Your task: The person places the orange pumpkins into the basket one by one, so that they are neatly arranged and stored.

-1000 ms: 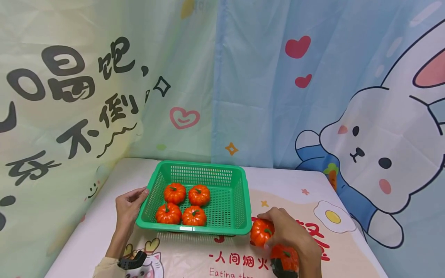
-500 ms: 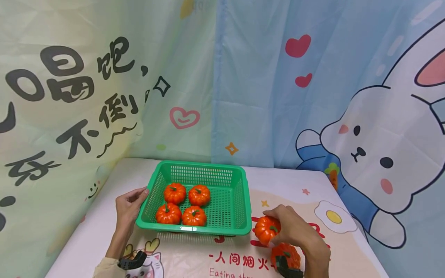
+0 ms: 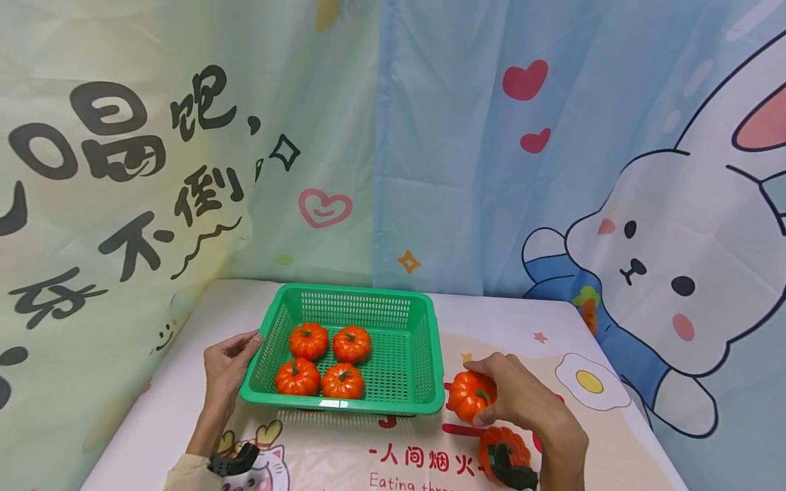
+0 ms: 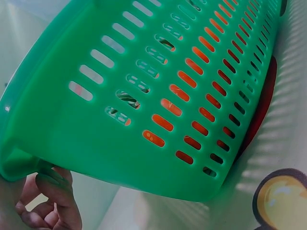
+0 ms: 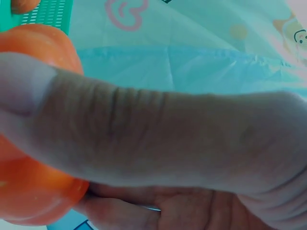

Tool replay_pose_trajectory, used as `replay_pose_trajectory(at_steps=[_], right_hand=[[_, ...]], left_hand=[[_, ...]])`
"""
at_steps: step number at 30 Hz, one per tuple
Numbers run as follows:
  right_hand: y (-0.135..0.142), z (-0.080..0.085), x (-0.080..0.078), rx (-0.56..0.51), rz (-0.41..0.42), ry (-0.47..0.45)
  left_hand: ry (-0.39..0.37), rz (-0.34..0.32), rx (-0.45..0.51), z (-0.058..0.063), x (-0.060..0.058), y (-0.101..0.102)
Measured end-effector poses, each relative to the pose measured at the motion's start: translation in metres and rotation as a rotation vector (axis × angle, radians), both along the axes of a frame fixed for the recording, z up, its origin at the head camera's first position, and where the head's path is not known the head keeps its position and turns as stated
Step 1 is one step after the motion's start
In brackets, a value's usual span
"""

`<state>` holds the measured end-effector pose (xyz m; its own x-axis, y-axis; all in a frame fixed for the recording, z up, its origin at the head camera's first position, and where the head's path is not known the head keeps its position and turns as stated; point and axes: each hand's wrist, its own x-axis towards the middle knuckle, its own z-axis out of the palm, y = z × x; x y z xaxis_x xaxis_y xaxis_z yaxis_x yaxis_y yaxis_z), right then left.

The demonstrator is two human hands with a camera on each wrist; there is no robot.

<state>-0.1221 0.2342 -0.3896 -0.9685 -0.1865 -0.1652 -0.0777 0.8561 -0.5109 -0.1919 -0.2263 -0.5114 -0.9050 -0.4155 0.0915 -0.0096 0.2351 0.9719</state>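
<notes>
A green plastic basket stands on the table, with several small orange pumpkins in its left half. At its left side my left hand grips the rim; the left wrist view shows the curled fingers under the basket's corner. Right of the basket, my right hand holds another small pumpkin between thumb and fingers. In the right wrist view the thumb lies across this pumpkin and hides part of it. One more pumpkin sits nearer, partly covered by the black wrist device.
The table wears a printed cloth with red lettering and a fried-egg picture. Behind it hangs a curtain with hearts and a rabbit. Another printed curtain runs along the left side.
My right hand has shifted a little to the right and away from me with the pumpkin. My left hand, the basket and the pumpkins inside it have stayed put.
</notes>
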Motion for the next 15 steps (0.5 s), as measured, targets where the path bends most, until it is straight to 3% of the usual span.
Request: replay_pose_trajectory(at_steps=[15], right_hand=[[-0.0066, 0.0107, -0.0024, -0.037, 0.073, 0.036]], left_hand=[[0.008, -0.004, 0.012, 0.0019, 0.0012, 0.0009]])
